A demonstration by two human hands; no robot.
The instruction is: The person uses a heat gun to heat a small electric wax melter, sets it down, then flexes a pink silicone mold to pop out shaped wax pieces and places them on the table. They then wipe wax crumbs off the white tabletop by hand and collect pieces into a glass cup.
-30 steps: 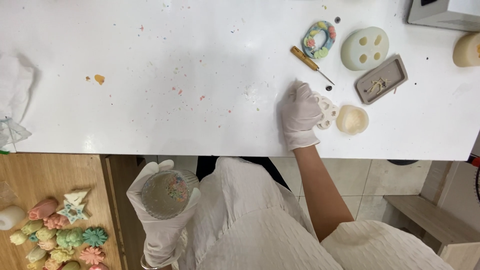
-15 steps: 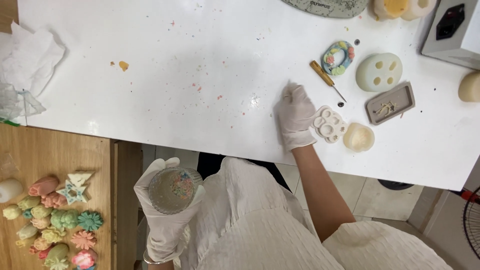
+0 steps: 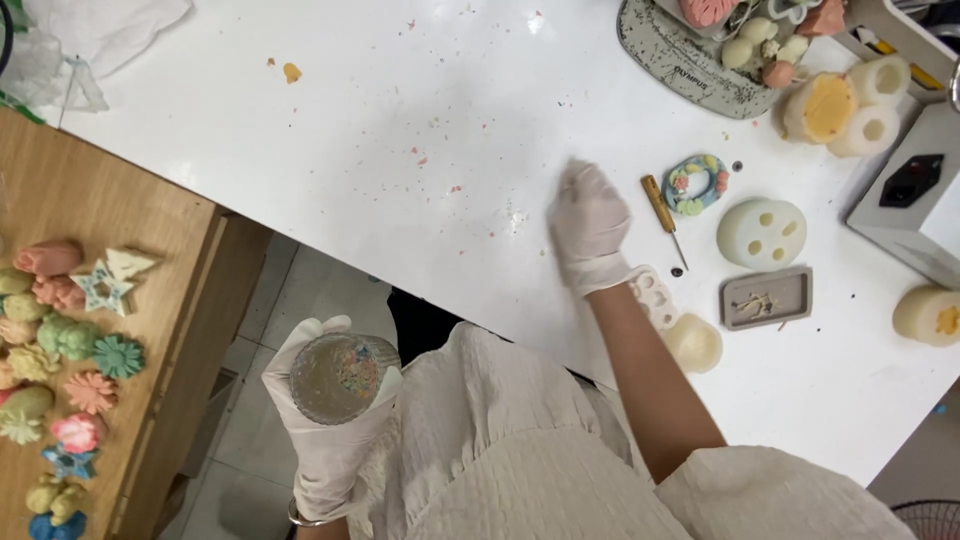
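Gloved left hand (image 3: 335, 425) cups a clear glass bowl (image 3: 338, 377) of coloured bits, held off the near edge of the white table (image 3: 350, 130); right hand (image 3: 588, 228), gloved, lies flat and empty-palmed on that table, just left of a wooden-handled pick (image 3: 663, 212).

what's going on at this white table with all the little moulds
A person in white gloves stands at a white table speckled with coloured crumbs. The left hand holds a clear glass bowl of coloured bits below the table edge. The right hand rests flat on the tabletop beside a small wooden-handled pick and white moulds. Pastel flower and star shapes lie on a wooden surface on the left.
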